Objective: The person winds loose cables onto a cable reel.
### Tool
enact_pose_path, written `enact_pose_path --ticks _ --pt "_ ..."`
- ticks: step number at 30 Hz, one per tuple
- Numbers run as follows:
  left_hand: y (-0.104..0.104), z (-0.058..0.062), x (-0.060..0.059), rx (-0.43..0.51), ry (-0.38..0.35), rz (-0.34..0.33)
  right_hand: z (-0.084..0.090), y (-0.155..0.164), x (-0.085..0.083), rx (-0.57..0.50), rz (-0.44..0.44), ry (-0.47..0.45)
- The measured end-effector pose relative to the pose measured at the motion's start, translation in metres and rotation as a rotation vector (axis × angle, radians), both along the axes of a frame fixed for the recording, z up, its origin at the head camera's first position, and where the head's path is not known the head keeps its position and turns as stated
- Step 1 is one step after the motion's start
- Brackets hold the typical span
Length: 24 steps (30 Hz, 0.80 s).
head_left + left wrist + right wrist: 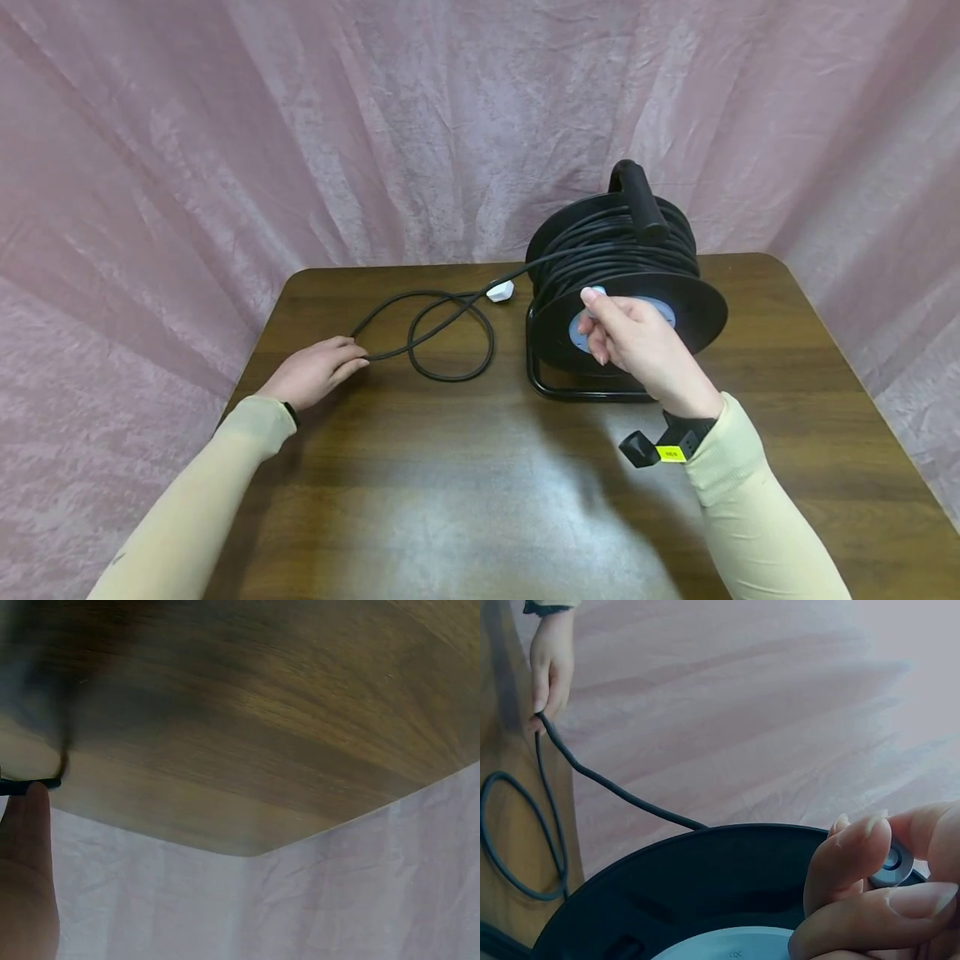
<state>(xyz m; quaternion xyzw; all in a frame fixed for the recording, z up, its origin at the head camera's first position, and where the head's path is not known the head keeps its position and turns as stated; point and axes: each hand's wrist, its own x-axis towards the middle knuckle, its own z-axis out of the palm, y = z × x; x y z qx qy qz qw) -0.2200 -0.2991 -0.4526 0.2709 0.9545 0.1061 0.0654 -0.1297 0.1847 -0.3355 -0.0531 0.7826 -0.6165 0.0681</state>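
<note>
A black cable reel (701, 317), with cable (600, 242) wound on its drum, stands at the right of the table. My right hand (637, 342) is at its front face, fingers and thumb curled round a small grey knob (894, 868). From the drum, a length of cable (442, 326) runs left to my left hand (318, 368), which grips it above the table's left part. In the left wrist view only the edge of that hand (26, 870) and a short piece of cable (26, 787) show. A loop of slack cable (450, 380) lies between hand and reel.
A white plug (500, 292) lies left of the reel, near the back edge. The reel's tubular stand (585, 395) rests on the wooden table (450, 483), and its carrying handle (643, 208) rises on top. Pink curtains (450, 125) hang behind and at both sides.
</note>
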Motion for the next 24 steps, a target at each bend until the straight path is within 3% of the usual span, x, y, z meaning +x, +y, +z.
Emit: enact_pose_path --ticks 14,24 --pt "0.013 -0.009 -0.001 0.057 0.045 -0.04 0.006 0.015 0.004 0.002 -0.044 0.003" --pt "0.022 -0.014 -0.002 0.068 0.054 -0.049 0.009 0.029 0.005 0.061 -0.036 0.043"
